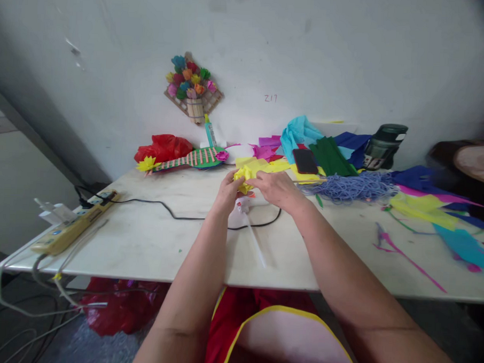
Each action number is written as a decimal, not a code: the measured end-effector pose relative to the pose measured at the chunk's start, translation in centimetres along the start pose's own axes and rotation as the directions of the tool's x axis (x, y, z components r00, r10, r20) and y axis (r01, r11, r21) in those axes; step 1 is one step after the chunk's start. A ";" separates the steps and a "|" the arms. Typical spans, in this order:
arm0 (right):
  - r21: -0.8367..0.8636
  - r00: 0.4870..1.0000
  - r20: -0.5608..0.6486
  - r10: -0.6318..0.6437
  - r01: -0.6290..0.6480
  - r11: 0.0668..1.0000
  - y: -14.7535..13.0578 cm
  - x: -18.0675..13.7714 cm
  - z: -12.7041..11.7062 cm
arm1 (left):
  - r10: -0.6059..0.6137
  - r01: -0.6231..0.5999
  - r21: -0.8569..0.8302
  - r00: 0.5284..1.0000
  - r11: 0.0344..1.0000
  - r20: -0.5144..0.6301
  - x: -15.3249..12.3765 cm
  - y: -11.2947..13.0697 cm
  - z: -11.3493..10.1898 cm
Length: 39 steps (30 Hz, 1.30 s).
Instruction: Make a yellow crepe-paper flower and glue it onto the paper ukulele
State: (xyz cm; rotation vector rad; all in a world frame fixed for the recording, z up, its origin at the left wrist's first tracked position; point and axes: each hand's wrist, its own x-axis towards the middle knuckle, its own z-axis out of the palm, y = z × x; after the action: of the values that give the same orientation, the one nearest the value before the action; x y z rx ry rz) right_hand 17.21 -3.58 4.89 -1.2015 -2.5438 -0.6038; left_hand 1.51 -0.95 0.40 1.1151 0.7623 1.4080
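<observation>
A bright yellow crepe-paper flower with ruffled petals is held up between my two hands above the table. My left hand grips its left side with closed fingers. From the other side, my right hand pinches the flower's right edge; its fingertips partly cover the petals. Just below, a whitish glue gun lies on the table, partly behind my left hand, and a translucent glue stick sticks out of it toward me. Yellow paper sheets lie behind my hands.
A black cord runs from the power strip across the table. Around the back are a paper-decorated guitar-like craft, a glue tube, a phone, tangled bluish strings and a dark bottle. Paper scraps lie right.
</observation>
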 end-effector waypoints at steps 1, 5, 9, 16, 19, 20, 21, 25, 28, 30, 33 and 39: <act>0.008 1.000 0.013 0.011 -0.011 1.000 0.0 0.0 -0.1 | 0.002 -0.002 0.000 1.000 1.000 -0.002 0.0 0.0 0.0; 0.044 0.998 0.041 0.037 -0.039 0.998 0.0 0.0 -0.4 | 0.005 -0.005 0.013 1.000 1.000 -0.003 0.0 0.0 0.0; 0.068 0.998 0.054 0.037 -0.041 0.997 0.1 0.0 -0.4 | 0.002 -0.003 0.028 1.000 1.000 0.009 0.0 0.0 0.0; 0.084 0.996 0.082 0.036 -0.043 0.996 0.3 0.0 -0.5 | -0.005 0.003 0.033 0.998 0.999 0.055 0.0 0.2 0.0; 0.089 0.995 0.096 0.033 -0.042 0.995 0.3 0.0 -0.6 | -0.005 0.003 0.041 0.999 0.999 0.054 0.0 0.3 0.0; 0.089 0.995 0.097 0.033 -0.042 0.995 0.3 0.0 -0.6 | -0.004 0.001 0.045 0.999 0.999 0.052 -0.1 0.2 0.0; 0.089 0.995 0.096 0.034 -0.043 0.995 0.3 0.0 -0.6 | -0.002 0.000 0.050 0.999 0.999 0.049 -0.1 0.2 0.0; 0.093 0.997 0.070 0.045 -0.052 0.994 0.3 0.0 -0.3 | 0.000 -0.002 0.061 0.999 0.998 0.039 -0.1 0.1 0.0; 0.104 0.997 0.039 0.064 -0.068 0.992 0.2 -0.1 -0.1 | -0.006 0.004 0.059 1.000 0.998 0.028 -0.1 0.0 0.0; 0.122 0.997 0.013 0.071 -0.072 0.990 0.0 -0.1 0.0 | -0.010 0.009 0.064 1.000 0.998 0.018 0.0 0.0 0.0; 0.133 0.997 -0.002 0.081 -0.080 0.988 -0.2 0.0 0.0 | -0.016 0.016 0.072 1.000 0.997 0.006 0.1 -0.1 0.1; 0.084 0.993 -0.024 0.114 -0.111 0.990 -0.6 0.3 0.8 | -0.040 0.040 0.052 0.999 0.998 0.006 0.1 -0.3 0.1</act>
State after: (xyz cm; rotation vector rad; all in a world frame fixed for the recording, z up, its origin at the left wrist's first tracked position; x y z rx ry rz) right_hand 16.49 -3.35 4.20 -1.2878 -2.4331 -0.4819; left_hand 1.66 -0.82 0.21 1.1379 0.8160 1.3566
